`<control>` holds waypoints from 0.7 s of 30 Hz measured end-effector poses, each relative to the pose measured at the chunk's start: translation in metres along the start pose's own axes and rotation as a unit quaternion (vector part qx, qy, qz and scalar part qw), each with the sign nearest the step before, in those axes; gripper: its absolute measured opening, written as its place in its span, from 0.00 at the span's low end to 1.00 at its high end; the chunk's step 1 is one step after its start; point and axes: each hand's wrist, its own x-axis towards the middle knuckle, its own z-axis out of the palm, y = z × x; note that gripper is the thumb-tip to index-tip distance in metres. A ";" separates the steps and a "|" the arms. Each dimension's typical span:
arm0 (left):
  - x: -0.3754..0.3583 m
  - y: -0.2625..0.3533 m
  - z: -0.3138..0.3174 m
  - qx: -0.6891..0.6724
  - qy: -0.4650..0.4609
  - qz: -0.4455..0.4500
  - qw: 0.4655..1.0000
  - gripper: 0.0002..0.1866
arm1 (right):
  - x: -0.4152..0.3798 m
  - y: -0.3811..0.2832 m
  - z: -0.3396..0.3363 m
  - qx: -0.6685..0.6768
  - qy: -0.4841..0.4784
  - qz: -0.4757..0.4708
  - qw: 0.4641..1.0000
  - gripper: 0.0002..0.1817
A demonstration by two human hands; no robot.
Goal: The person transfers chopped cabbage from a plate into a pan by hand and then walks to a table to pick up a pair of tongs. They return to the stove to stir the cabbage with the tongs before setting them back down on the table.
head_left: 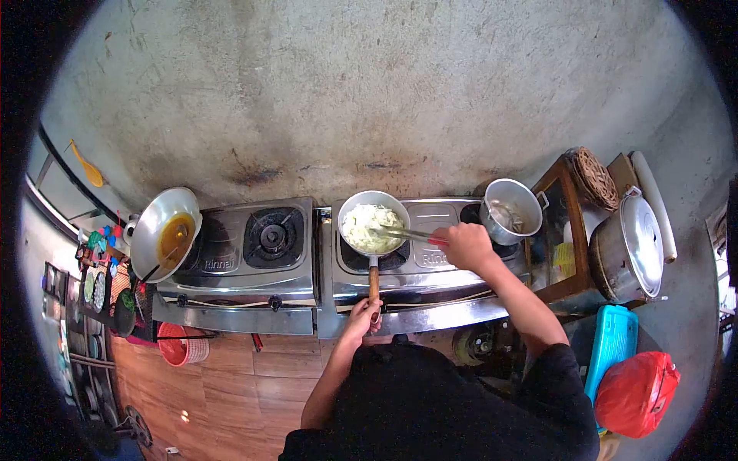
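Observation:
My left hand [361, 321] is closed around the wooden handle of a saucepan [374, 195] that sits on the right stove's left burner. Pale, whitish chopped food [361, 224] fills much of the pan; its exact kind I cannot make out. With my right hand [466, 246] I grip metal tongs [411, 233] with red on the handle. The tongs reach leftward over the pan's rim, their tips in the food. To the right of my right hand, a metal pot [511, 195] with a side handle stands on the other burner.
A wok [146, 244] with brown liquid stands on the left stove [223, 264], beside a bare burner [274, 240]. At right are a wood-framed cabinet [578, 223], a large lidded pot [607, 253] and a red plastic bag [636, 393]. A pink basket [197, 350] is on the floor.

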 end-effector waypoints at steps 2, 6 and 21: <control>0.001 -0.002 0.000 -0.012 -0.005 0.004 1.000 0.17 | -0.001 0.005 -0.010 0.000 -0.003 0.003 1.000 0.15; -0.005 0.004 0.007 -0.017 0.016 -0.002 1.000 0.16 | 0.005 0.002 -0.010 0.011 -0.002 0.009 1.000 0.23; -0.006 0.002 0.010 -0.034 0.044 0.003 0.998 0.16 | 0.040 0.015 -0.013 0.003 0.002 0.011 1.000 0.21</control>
